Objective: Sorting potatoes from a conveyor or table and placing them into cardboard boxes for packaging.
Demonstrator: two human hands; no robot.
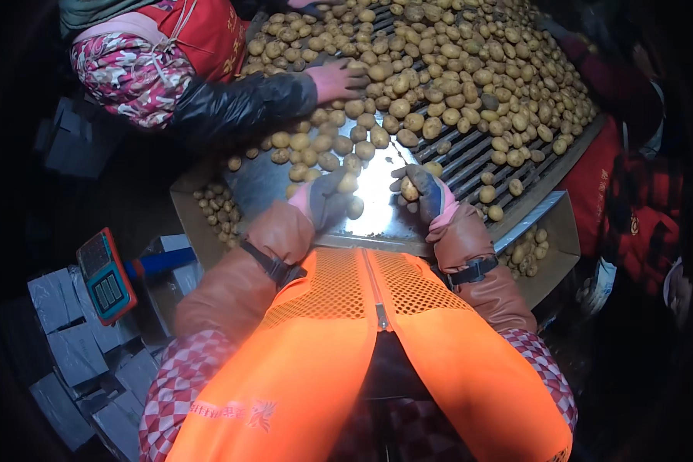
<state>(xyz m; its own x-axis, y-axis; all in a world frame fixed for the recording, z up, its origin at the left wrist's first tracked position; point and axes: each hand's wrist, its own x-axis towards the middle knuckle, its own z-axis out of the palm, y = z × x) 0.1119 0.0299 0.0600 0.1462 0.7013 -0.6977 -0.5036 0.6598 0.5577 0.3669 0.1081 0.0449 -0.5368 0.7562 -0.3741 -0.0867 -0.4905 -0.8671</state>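
Observation:
My left hand [328,199], in a grey glove with a pink cuff, is curled at the near part of a shiny metal plate [375,216]. One potato [347,183] is in its grasp, and another potato [355,208] shows at the fingertips; the hand is slightly blurred. Across the bright glare, my right hand [424,190], gloved in grey and blue, has its fingers around a small potato [409,189]. Loose potatoes [323,144] lie on the plate just beyond my left hand. A large heap of potatoes [450,63] covers the slatted rack [462,153] farther off.
Cardboard boxes holding potatoes stand at the left [186,216] and right [563,231]. A co-worker's pink-gloved hand [338,81] reaches into the potatoes from the left. Another person's sleeve [618,86] is at the right. A digital scale [107,277] stands near stacked boxes [78,352].

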